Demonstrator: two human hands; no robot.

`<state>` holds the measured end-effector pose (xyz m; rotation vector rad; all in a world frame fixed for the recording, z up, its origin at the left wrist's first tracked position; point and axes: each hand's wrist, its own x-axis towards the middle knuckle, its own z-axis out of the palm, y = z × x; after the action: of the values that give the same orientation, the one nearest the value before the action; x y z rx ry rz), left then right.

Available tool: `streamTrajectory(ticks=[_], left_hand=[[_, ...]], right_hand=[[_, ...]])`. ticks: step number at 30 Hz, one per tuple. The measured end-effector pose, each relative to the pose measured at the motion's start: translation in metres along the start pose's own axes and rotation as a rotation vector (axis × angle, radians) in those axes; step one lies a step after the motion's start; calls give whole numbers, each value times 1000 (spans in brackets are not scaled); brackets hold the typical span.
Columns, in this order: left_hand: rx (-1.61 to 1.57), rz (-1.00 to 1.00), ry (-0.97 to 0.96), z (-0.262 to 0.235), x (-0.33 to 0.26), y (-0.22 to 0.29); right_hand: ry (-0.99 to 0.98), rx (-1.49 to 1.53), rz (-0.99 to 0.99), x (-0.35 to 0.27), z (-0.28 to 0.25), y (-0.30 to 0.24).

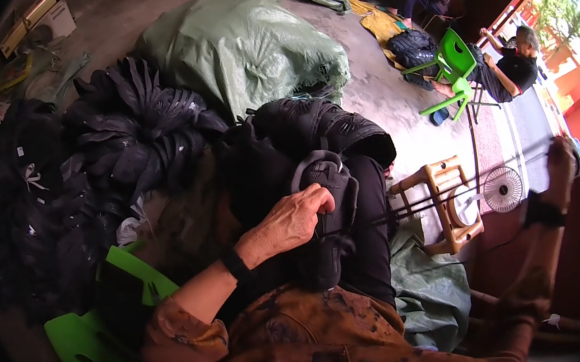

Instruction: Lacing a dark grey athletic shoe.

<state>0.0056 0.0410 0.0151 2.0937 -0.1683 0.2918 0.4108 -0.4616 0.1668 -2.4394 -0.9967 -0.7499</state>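
Now, plenty here is hard to make out: the fingertips of my left hand [288,221] are tucked out of sight against the dark shoe upper [344,199], and my palm and knuckles cover part of its near side. Out at the far right goes my right hand [561,156], small and bent by the rim of the view, its separate fingers too blurred to count; it looks closed on the thin dark cords [451,195], whose ends I can't see. They stretch in straight lines from beside the upper, across the bamboo stool [446,201] and the small white fan [503,189], but just where they join the work is lost in the black of my trousers. And here's the upper itself, over my lap: charcoal, almost black, tilted, with a paler grey rim curving round its top and a textured, mesh-like face. My left hand is clamped on it, thumb and fingers curled in. Below my wrist sits a darker, rounded piece, and I can't tell whether it's the same upper. Beyond, a dark stack [352,126] leans by my knee, and to the left the black heap [134,124] runs into shadow, its pieces blending together.
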Motion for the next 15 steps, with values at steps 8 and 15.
streamTrajectory(ticks=[8,15], left_hand=[[43,86,225,6,-7,10],[228,-1,293,24,-62,34]], right_hand=[[206,1142,861,-60,58,-33],[-888,1077,664,-68,156,-314]])
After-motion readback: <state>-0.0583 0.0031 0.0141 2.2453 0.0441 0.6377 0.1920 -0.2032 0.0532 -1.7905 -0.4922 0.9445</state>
